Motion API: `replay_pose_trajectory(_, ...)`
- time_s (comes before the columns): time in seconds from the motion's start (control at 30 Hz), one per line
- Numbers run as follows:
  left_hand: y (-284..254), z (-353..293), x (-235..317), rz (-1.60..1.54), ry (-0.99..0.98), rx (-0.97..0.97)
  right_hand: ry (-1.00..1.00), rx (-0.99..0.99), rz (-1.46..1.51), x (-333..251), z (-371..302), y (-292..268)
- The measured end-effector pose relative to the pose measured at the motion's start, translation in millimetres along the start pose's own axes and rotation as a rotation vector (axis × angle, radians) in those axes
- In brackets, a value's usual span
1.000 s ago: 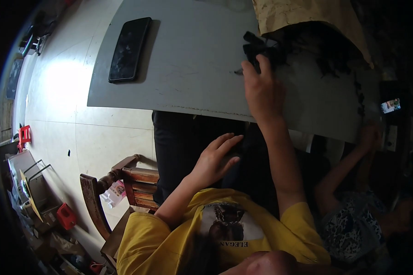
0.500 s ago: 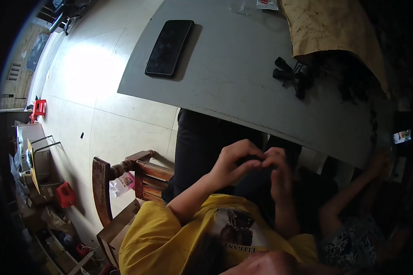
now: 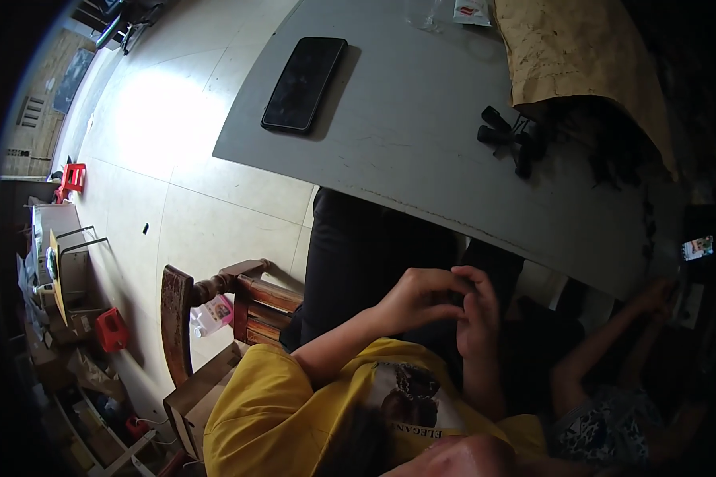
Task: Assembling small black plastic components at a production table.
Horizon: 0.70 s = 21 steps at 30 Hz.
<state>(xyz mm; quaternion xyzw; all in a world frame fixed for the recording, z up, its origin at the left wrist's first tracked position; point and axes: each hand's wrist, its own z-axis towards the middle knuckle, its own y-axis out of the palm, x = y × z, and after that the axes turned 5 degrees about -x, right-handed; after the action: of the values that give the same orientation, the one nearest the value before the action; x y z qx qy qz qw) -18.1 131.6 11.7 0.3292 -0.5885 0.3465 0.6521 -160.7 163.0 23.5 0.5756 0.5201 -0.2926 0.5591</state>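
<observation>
My left hand (image 3: 418, 299) and my right hand (image 3: 479, 312) meet above my lap, just below the table's near edge. The left fingers are bent, with thumb and forefinger reaching to the right hand's fingertips. Curled and raised, the right fingers touch or nearly touch them. Whatever is pinched there is too small or hidden to make out. On the grey table (image 3: 406, 103) beyond lie small black plastic parts (image 3: 515, 139) with thin stems, spilling from the mouth of a brown paper sack (image 3: 573, 56).
A black phone (image 3: 305, 84) lies at the table's left. Clear plastic (image 3: 424, 14) and a white packet (image 3: 472, 11) are at the back. Another person's arm (image 3: 605, 342) is at right, near a lit screen (image 3: 698, 248). A wooden chair (image 3: 179, 322) stands left, with a red container (image 3: 112, 330) beyond.
Both hands have come slightly lower and nearer my body. The right fingers have shifted and straightened somewhat against the left fingertips. The view has moved a little; the table things lie as before.
</observation>
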Motion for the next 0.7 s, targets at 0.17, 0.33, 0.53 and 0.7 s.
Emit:
replay_pose_trajectory(0.17, 13.3, -4.7, -6.9, -0.292, -0.026, 0.037, -0.144, 0.160, -0.242, 12.3, -1.1, -1.8)
replay_pose_trajectory(0.33, 21.3, -3.7, -10.2, -0.315, -0.019, 0.087, -0.312, 0.249, -0.621, 9.9, 5.1, 7.4)
replay_pose_trajectory(0.53, 15.8, -5.4, -20.2, -0.400, 0.035, 0.115, -0.438, 0.195, -0.909, 13.5, 7.6, 7.0)
replay_pose_trajectory(0.7, 1.6, -5.9, -15.4, -0.161, 0.036, 0.160, -0.512, 0.156, -1.288, -2.6, 14.0, 4.3)
